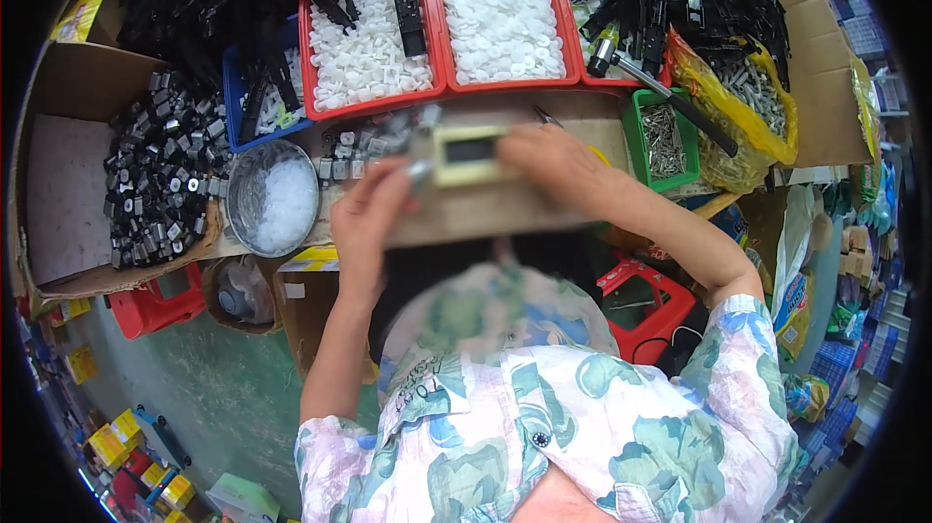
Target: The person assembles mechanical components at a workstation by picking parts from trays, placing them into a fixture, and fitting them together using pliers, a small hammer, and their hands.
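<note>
Here the right hand (549,162) lies over a small yellowish rectangular part (468,154) at the middle of the worn wooden bench (485,212), fingers curled onto its right end. The left hand (367,217) pinches a small grey metal piece (419,171) just beside the part's left edge — both blurred. A round metal bowl (269,196) of white bits sits further left.

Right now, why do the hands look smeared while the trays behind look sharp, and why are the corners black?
Head view: both hands, left and right, and the small yellowish box between them are motion-blurred; the red trays of white discs stay crisp. Fisheye lens: edges curve, and a black rim fills the corners. Lighting is even, no harsh glare.
</note>
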Available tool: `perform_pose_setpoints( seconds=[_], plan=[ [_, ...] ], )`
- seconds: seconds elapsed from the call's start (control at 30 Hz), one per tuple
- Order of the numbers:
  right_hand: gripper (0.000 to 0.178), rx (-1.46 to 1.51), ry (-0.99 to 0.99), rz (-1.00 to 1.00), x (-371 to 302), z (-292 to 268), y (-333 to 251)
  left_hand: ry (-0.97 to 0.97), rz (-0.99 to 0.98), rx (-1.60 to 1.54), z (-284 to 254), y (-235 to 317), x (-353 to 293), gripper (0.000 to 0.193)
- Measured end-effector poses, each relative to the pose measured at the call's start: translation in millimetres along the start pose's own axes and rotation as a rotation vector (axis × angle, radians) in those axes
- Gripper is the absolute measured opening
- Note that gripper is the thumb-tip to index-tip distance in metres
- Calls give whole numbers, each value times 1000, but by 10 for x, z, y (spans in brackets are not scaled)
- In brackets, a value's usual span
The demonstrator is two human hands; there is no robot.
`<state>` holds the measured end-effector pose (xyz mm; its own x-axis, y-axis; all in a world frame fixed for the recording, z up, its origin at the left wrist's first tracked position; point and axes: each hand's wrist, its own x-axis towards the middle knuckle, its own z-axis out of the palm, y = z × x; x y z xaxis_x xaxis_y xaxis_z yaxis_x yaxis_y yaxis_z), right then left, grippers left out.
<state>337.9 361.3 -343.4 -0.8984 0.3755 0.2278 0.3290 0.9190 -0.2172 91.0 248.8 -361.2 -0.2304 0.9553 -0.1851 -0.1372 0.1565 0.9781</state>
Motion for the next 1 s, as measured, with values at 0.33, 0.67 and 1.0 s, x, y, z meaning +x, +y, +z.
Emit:
perform_pose_setpoints(
  seconds=[0.33,0.67,1.0],
  plan=[
    [30,372,288,176,271,-36,-308,-30,-21,-56,325,19,167,25],
    [20,474,255,296,208,177,-126,-74,-37,153,423,-61,261,19],
    [25,317,274,291,90,-17,-191,-60,-45,241,335,-406,431,9]
  ],
)
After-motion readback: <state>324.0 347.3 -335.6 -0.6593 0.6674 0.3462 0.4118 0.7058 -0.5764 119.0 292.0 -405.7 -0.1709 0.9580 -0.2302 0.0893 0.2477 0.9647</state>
